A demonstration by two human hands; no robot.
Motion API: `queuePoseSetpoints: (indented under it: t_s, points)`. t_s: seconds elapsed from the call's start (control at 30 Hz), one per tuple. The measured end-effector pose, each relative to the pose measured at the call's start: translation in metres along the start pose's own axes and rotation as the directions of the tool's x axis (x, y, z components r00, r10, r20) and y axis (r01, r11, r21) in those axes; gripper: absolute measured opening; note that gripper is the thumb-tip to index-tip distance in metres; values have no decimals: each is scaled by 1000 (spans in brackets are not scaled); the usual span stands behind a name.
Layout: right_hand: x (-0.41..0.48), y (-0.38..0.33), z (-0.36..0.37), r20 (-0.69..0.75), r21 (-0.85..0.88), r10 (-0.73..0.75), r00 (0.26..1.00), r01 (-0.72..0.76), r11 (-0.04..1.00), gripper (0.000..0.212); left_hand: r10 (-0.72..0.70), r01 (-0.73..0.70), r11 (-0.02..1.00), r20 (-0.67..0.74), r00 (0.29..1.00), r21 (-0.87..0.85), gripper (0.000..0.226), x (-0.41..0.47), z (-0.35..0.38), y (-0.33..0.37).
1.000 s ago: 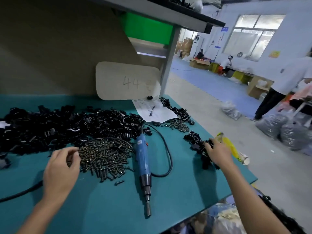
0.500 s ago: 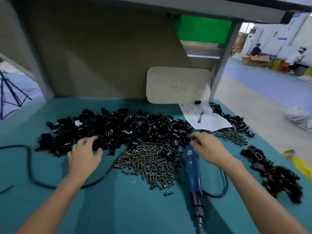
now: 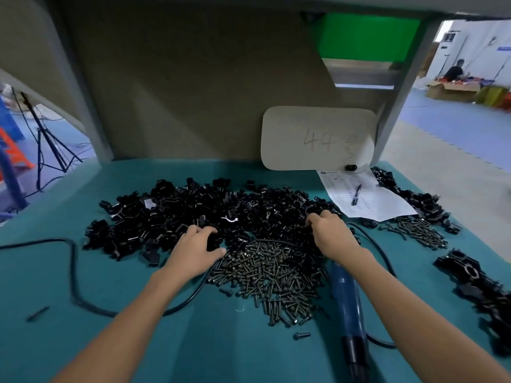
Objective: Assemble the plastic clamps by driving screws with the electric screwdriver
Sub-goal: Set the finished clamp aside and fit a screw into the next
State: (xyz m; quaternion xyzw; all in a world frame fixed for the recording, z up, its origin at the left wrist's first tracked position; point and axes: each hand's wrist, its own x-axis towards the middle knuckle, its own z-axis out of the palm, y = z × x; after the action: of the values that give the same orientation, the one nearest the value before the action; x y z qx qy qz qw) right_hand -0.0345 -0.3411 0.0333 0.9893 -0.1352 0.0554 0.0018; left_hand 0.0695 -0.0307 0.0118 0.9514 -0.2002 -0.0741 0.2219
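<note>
Nearest, on the teal bench mat [image 3: 110, 349], the blue electric screwdriver [image 3: 345, 297] lies flat under the R forearm, dark nose toward the viewer, w/ one stray screw [image 3: 302, 335] just L of it. A black cable [image 3: 73, 275] loops across the mat's L side and passes under the L forearm. Next out, the big screw pile [image 3: 271, 275] sits btwn the two wrists, just beside the screwdriver's far end. L hand [image 3: 195, 250] rests at that pile's L edge, fingers and thumb curled round a black clamp part [image 3: 213, 241]. R hand [image 3: 331, 236] is knuckles-up, fingers bent down into the heap of loose clamp parts [image 3: 193, 211]; tips hidden, so can't tell if it's pinching anything. The heap spreads wide across the mat's middle, right behind the screws. To the R: a row of black clamps [image 3: 475, 288] near the mat's edge, and a smaller screw pile [image 3: 420, 233] further out. Behind those, a paper sheet [image 3: 381, 205] w/ a pen [image 3: 356, 194] on it, then a card marked "44" [image 3: 318, 139] leaning on the back panel. Green panel [image 3: 367, 37] up top; tripod [image 3: 47, 139] far L, a seated person [image 3: 456, 71] far R in bg.
</note>
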Motion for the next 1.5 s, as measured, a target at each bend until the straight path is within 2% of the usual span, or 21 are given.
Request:
queuePoseSetpoints:
  t_s: [0.07, 0.1, 0.13, 0.2, 0.23, 0.3, 0.33, 0.37, 0.4, 0.5, 0.57, 0.63, 0.73, 0.8, 0.9, 1.0, 1.1, 1.17, 1.27, 1.37, 1.5]
  points:
    - [-8, -1, -9, -75, 279, 91, 993, -66, 958, 29, -30, 23, 993, -64, 998, -113, 47, -4, 0, 3]
    - [-13, -3, -15, -94, 448, 155, 983, -97, 889, 25, -38, 18, 986, -118, 992, -164, 40, -6, 0, 4]
    - [-20, -4, -21, -85, 617, 221, 972, -123, 777, 22, -42, 6, 976, -165, 985, -216, 35, -8, -1, 5]
    - [-37, -11, -32, 37, 901, 296, 955, -160, 403, 21, -51, -28, 935, -212, 976, -354, 31, -14, -7, 7]
    - [-47, -16, -35, 111, 971, 283, 953, -165, 174, 22, -66, -38, 892, -211, 975, -451, 29, -17, -11, 9]
    - [-68, -29, -41, 206, 961, 207, 956, -157, -228, 24, -116, -28, 723, -160, 980, -690, 27, -25, -17, 15]
    - [-79, -36, -43, 229, 915, 156, 961, -157, -372, 29, -129, -8, 603, -107, 986, -798, 27, -30, -19, 18]
    - [-88, -44, -43, 236, 874, 107, 966, -163, -457, 36, -125, 23, 487, -43, 991, -873, 28, -35, -22, 23]
    - [-97, -52, -41, 233, 856, 69, 970, -171, -488, 44, -108, 66, 386, 26, 994, -920, 31, -42, -24, 26]
    - [-118, -79, -37, 227, 864, -18, 974, -210, -457, 56, -40, 202, 147, 198, 979, -968, 36, -59, -25, 34]
    - [-127, -93, -34, 223, 863, -60, 973, -226, -451, 53, -10, 247, 103, 248, 969, -963, 33, -70, -23, 38]
    - [-133, -101, -32, 218, 842, -78, 973, -228, -490, 50, 4, 237, 167, 241, 971, -957, 29, -81, -21, 40]
    - [-139, -107, -27, 208, 814, -92, 974, -224, -537, 52, 35, 153, 351, 176, 984, -924, 33, -96, -16, 42]
    - [-144, -109, -23, 217, 820, -90, 972, -231, -524, 57, 39, 77, 458, 106, 994, -886, 35, -103, -13, 42]
    - [-148, -111, -17, 243, 832, -94, 965, -257, -491, 63, 75, -1, 553, 49, 996, -833, 35, -111, -8, 45]
    - [-148, -112, -10, 276, 858, -71, 958, -279, -432, 51, 119, -27, 597, 55, 991, -802, 25, -116, -3, 47]
    - [-149, -111, -8, 271, 943, -43, 961, -275, -190, 41, 174, -73, 645, 52, 983, -760, 20, -118, 1, 48]
    - [-150, -111, -11, 254, 961, -55, 966, -258, -97, 37, 202, -89, 656, 61, 977, -750, 23, -119, 3, 48]
    - [-149, -113, -17, 203, 977, -63, 977, -206, -59, 37, 213, -68, 646, 93, 973, -760, 33, -121, 4, 49]
    - [-151, -117, -18, 172, 985, -65, 983, -172, 2, 41, 181, -93, 721, 56, 982, -687, 61, -126, 6, 50]
    - [-154, -122, -20, 182, 980, -108, 977, -189, -58, 44, 176, -165, 800, -38, 984, -577, 45, -132, 4, 51]
